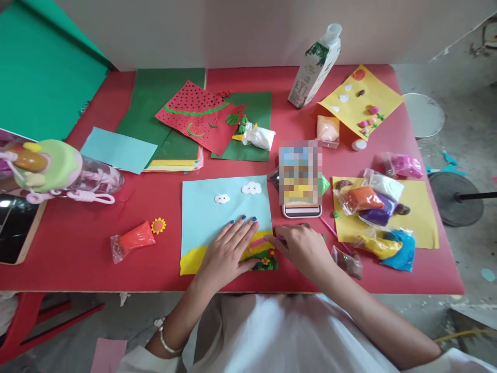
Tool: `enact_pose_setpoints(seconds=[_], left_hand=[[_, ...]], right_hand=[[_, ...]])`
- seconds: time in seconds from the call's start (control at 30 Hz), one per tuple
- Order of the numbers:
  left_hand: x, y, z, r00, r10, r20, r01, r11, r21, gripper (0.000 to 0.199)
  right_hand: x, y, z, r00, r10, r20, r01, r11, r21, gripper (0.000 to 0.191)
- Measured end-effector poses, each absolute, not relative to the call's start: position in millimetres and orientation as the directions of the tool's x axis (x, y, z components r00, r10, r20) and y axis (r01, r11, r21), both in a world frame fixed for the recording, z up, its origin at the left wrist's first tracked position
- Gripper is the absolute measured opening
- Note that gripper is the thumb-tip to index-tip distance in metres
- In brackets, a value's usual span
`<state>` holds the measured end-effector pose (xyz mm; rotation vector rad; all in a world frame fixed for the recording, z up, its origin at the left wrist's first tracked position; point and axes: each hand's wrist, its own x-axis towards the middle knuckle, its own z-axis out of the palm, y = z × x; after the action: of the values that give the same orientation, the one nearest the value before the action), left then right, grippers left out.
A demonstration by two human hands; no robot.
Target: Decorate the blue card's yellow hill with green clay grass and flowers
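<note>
A light blue sheet (pixel 200 210) lies before me, with two white clay clouds (pixel 251 188), a yellow clay strip (pixel 194 259) along its bottom and a green patch with small flowers (pixel 265 260) at its lower right. My left hand (pixel 233 246) rests flat on the sheet, fingers stretched out. Curled round a thin pink modelling tool (pixel 258 242), my right hand (pixel 305 251) is at the sheet's right edge; the tool's tip lies on the yellow clay. Beyond that hand stands a phone (pixel 302 211) with a blurred picture on its screen.
Clay bags, such as an orange one (pixel 361 199), lie on yellow paper (pixel 423 207) at right. A red clay bag (pixel 136 239) and clay sunflower (pixel 158 225) lie at left. Behind are a carton (pixel 314 70) and watermelon picture (pixel 194 109); a bottle (pixel 101 176) is far left.
</note>
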<state>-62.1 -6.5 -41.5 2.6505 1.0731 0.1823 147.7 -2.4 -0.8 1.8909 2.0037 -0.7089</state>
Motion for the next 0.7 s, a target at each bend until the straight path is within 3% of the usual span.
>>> enact_pose_setpoints(seconds=[0.27,0.53,0.7], left_hand=[[-60.5,-7.6,-40.9,0.712,0.702,-0.009,0.673,-0.678,0.295,0.077],[-60.4,-6.9,-40.3,0.72,0.694,-0.032,0.672,-0.685,0.281,0.073],[-60.4,-7.4,-41.0,0.718,0.696,-0.014,0.671,-0.687,0.28,0.074]], right_hand=[[150.1,-6.8,-11.6,-0.125,0.911,-0.393,0.977,0.045,-0.207,0.059],[147.3,-4.7,-9.2,-0.064,0.891,-0.45,0.987,-0.01,-0.159,0.047],[147.5,-7.1,-14.0,-0.061,0.919,-0.389,0.98,-0.019,-0.197,0.045]])
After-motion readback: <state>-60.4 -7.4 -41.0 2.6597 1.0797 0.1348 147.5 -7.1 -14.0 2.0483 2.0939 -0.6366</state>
